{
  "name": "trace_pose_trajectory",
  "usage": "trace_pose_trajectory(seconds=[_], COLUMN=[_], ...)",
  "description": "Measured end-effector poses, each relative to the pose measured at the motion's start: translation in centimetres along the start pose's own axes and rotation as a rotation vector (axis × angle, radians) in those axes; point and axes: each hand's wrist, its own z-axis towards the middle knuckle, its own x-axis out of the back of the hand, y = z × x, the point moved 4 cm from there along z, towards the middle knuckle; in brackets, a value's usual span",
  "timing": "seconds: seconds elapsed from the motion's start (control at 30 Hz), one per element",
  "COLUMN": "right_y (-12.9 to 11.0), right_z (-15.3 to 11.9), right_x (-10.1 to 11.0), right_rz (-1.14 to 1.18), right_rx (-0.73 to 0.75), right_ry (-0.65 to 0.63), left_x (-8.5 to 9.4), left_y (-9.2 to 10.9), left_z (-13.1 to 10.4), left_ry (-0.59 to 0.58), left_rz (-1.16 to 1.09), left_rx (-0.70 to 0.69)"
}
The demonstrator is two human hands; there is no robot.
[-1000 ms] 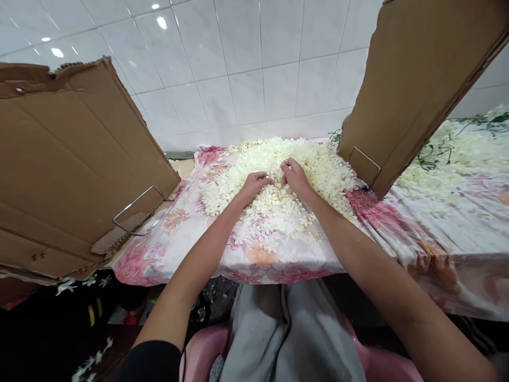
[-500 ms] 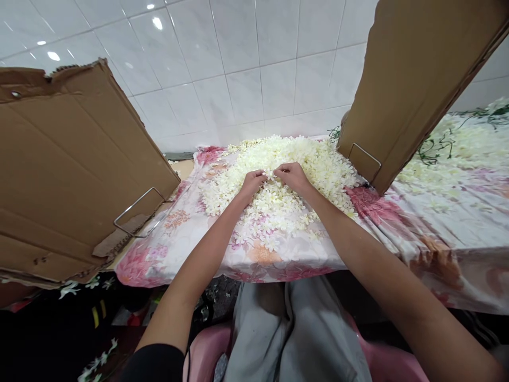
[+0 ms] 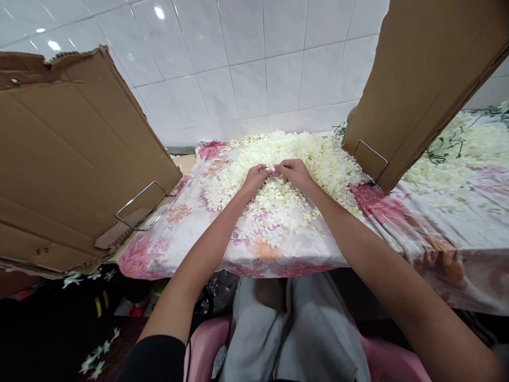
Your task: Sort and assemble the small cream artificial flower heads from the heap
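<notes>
My left hand and my right hand meet over a heap of small white flowers with pale yellow centres. Thumb and fingers of each hand are pinched together, and the fingertips of both almost touch. Whatever small piece is between them is too small and too covered to make out. The heap spreads over a flower-patterned cloth on the table. Looser blossoms lie in front of the hands, near the table's front edge.
Brown cardboard panels stand at the left and the right, each with a bent wire support at its foot. A white tiled wall rises behind. More flowers with green stems lie beyond the right panel.
The view has tipped down slightly. A white flower showed between my fingertips before; now the fingertips are closer together and it cannot be made out. Both hands stay over the heap.
</notes>
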Motion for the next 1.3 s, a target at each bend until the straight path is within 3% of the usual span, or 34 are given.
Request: trace_pose_trajectory(seconds=[0.13, 0.27, 0.6, 0.93, 1.3], right_y=[0.5, 0.8, 0.9, 0.6, 0.2], right_z=[0.2, 0.3, 0.6, 0.5, 0.3], right_x=[0.3, 0.3, 0.4, 0.6, 0.9], right_rz=[-0.109, -0.190, -0.327, -0.143, 0.118], right_rx=[0.090, 0.128, 0.160, 0.091, -0.042], right_ry=[0.043, 0.030, 0.061, 0.037, 0.063], left_x=[-0.2, 0.1, -0.4, -0.2, -0.6], left_y=[0.1, -0.1, 0.3, -0.3, 1.1], left_z=[-0.1, 0.0, -0.2, 0.4, -0.8], left_ry=[-0.074, -0.047, -0.063, -0.095, -0.173], left_rz=[0.013, 0.015, 0.027, 0.005, 0.067], left_rx=[-0.069, -0.111, -0.043, -0.080, -0.100])
